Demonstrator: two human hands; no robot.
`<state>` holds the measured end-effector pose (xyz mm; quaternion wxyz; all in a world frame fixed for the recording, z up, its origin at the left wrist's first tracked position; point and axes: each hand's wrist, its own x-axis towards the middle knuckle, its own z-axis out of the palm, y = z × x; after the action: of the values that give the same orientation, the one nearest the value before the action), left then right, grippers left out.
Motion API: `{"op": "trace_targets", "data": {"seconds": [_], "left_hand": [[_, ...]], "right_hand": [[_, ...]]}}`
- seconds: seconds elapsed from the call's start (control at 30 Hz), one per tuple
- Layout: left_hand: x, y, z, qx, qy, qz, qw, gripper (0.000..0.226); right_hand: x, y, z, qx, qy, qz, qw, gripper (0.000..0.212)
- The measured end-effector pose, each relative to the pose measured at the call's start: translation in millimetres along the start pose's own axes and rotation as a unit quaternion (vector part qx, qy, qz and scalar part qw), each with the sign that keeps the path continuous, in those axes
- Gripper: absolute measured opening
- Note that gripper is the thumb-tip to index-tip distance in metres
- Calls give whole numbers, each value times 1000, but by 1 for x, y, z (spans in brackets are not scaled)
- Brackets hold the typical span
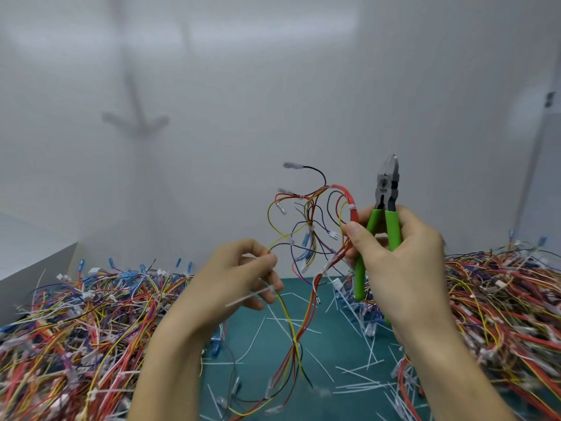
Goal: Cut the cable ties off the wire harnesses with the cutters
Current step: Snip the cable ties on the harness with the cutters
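Our right grip [400, 262] clamps the green cutters [385, 189], blades pointing straight up, its thumb pinning the harness [309, 226] whose next white tie [352, 207] sits just left of the handles, while our left grip [236, 278] pinches the same harness lower left, above the green surface [328, 344] between wire heaps [76, 323], white wall [212, 117] behind.

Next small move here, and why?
Probably let the left hand drop the tie it pinches onto the mat. It looks already cut. The cutters in the right hand point up, idle, and another tie sits on the harness beside the right thumb.
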<state>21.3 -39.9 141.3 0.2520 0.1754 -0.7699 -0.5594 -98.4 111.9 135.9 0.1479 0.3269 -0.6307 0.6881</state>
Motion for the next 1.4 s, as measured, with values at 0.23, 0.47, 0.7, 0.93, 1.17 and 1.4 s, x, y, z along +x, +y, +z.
{"op": "trace_targets", "data": {"seconds": [0.23,0.47,0.7,0.93,1.17,1.4], "left_hand": [[2,2,0,-223,3,17,975,28],[3,9,9,-321,-42,36,945,29],[5,9,24,-325,-57,-1,944,23],[6,8,27,-320,-33,14,947,21],[11,8,30,-304,81,36,949,21],[14,4,33,-272,147,83,947,14]], "right_hand": [[-3,0,6,-54,-35,17,998,10],[-8,-3,13,-77,-81,12,994,12],[-11,-4,17,-80,-98,14,992,13],[-11,-3,18,-58,-132,15,989,5],[-8,-12,13,-22,-224,123,967,46],[-7,-13,10,-178,-295,79,935,60]]}}
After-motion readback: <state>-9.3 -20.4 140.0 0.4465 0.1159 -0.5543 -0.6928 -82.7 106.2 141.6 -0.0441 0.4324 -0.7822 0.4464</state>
